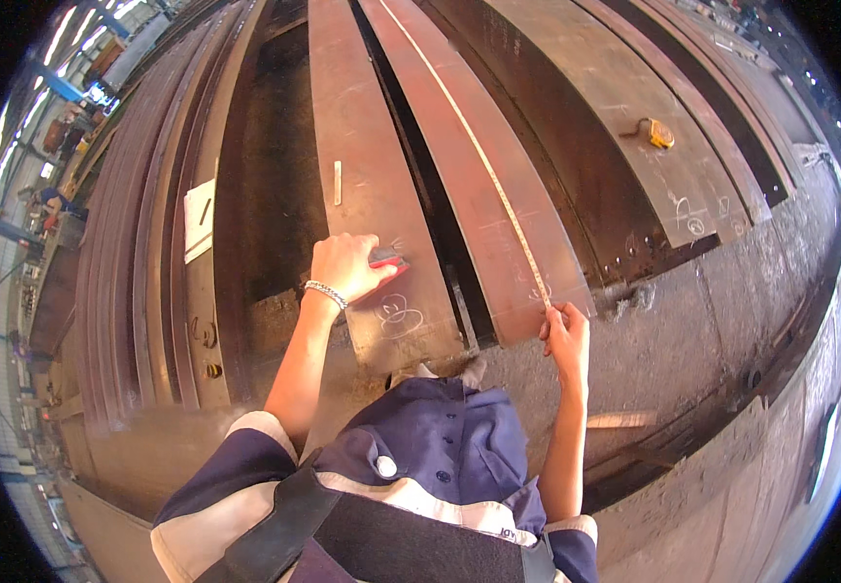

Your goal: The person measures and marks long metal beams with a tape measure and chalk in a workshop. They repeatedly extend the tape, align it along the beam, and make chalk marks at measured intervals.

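My left hand (343, 267) is closed round a small red and grey hand-sized object (391, 260), whose kind I cannot make out. It rests on the left reddish-brown steel strip (362, 126), just above circled chalk marks (399, 316). On the strip to its right lies a long pale measuring tape (498, 185), stretched lengthwise to the far end of the view. My right hand (566, 335) pinches the near end of this tape at the strip's front corner. Between the two strips runs a dark gap (430, 180).
A yellow tape measure (660, 134) lies on a steel beam to the right. Beside the left beams are white papers (200, 222) and small metal rings (211, 370). A short pale stick (338, 183) lies beyond my left hand. Several long beams stand along both sides.
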Demonstrator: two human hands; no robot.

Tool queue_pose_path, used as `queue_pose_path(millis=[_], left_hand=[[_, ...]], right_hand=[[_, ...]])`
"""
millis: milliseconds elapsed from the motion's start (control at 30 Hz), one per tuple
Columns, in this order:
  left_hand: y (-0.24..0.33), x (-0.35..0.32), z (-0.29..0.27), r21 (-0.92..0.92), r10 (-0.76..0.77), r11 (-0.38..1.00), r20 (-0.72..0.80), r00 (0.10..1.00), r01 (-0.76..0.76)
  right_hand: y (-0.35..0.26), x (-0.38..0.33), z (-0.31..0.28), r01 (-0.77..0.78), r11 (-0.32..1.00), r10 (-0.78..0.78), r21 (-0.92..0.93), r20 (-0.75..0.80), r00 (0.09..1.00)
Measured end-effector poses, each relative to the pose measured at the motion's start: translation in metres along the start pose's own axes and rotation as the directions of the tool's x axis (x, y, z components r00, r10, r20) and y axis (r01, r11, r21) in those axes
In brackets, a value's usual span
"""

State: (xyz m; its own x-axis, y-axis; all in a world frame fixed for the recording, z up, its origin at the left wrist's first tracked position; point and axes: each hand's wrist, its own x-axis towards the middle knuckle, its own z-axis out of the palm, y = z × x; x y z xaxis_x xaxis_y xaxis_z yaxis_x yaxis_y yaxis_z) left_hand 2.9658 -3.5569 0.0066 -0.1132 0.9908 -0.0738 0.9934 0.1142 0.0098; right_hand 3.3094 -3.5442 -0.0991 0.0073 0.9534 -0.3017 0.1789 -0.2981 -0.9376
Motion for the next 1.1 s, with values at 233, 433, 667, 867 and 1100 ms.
queue_pose_path(millis=[233, 433, 667, 867, 1100], left_hand=[[-0.002, -0.001, 0.004, -0.012, 0.002, 1.000, -0.037, 0.999, -0.002], [0.001, -0.001, -0.002, -0.003, -0.004, 1.000, -0.026, 1.000, 0.004], [0.007, -0.002, -0.006, 0.000, -0.003, 1.000, -0.007, 1.000, 0.003], [0.000, -0.007, 0.011, -0.047, -0.009, 0.999, 0.027, 1.000, 0.010], [-0.006, 0.018, -0.047, -0.123, 0.131, 0.988, 0.298, 0.946, -0.098]], right_hand=[[0.001, -0.007, 0.007, 0.109, 0.956, -0.158, -0.274, -0.164, 0.974], [-0.027, -0.021, 0.012, 0.139, 0.949, -0.190, -0.284, -0.161, 0.968], [-0.007, -0.012, 0.012, 0.268, 0.922, -0.315, -0.279, -0.141, 0.939], [-0.021, -0.018, 0.015, 0.149, 0.889, -0.210, -0.433, -0.097, 0.973], [-0.007, -0.013, 0.013, 0.344, 0.844, -0.447, -0.411, -0.184, 0.876]])
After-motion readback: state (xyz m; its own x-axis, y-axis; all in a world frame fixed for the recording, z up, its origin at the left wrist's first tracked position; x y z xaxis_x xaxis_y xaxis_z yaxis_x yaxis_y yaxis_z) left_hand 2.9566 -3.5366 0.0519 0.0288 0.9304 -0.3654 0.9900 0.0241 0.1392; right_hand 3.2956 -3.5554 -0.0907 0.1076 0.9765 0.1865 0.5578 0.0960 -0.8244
